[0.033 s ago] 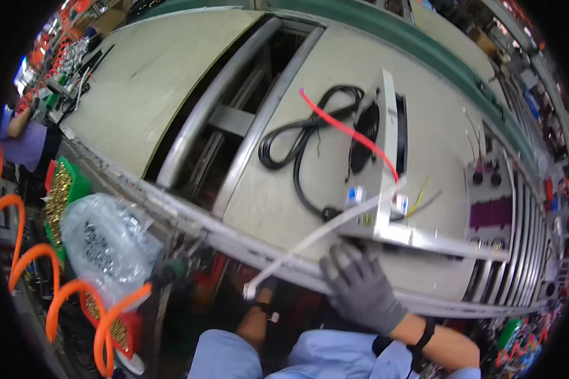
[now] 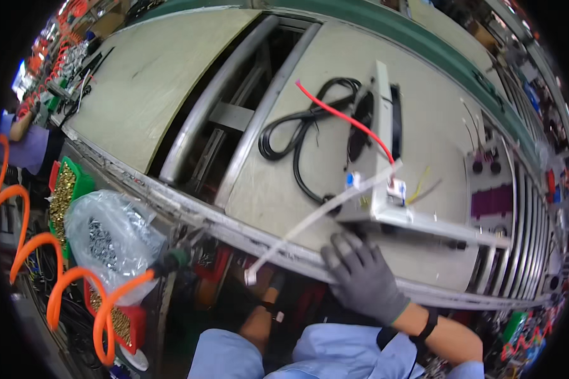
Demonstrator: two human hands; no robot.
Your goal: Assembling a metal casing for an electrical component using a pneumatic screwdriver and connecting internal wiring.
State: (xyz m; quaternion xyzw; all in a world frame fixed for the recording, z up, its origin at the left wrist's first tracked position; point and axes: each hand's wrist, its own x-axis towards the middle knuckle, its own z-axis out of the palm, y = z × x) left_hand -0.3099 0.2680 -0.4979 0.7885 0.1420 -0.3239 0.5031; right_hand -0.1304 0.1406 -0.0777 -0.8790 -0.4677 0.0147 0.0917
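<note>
My right hand [image 2: 367, 278], in a grey glove, rests at the front edge of the workbench. Its fingers are stretched toward the bent metal panel [image 2: 417, 221], and nothing shows in them. My left arm reaches down below the bench edge, with a dark band at the wrist; the left hand [image 2: 273, 280] is in shadow and its fingers cannot be made out. From the panel a white sleeved lead [image 2: 310, 219] with a small white connector end slants out over the bench edge, between my hands. A red lead [image 2: 348, 118] rises from the same spot.
A coiled black power cord [image 2: 284, 151] lies behind the panel. Rollers in a gap [image 2: 199, 120] cross the bench. At the left stand a green bin [image 2: 79, 180] of brass screws, a clear bag [image 2: 110, 237] of small metal parts and an orange coiled hose [image 2: 60, 297]. Another person's sleeve shows far left.
The view has shifted slightly. The panel and its leads look almost the same, and my right hand stays at the bench edge.
</note>
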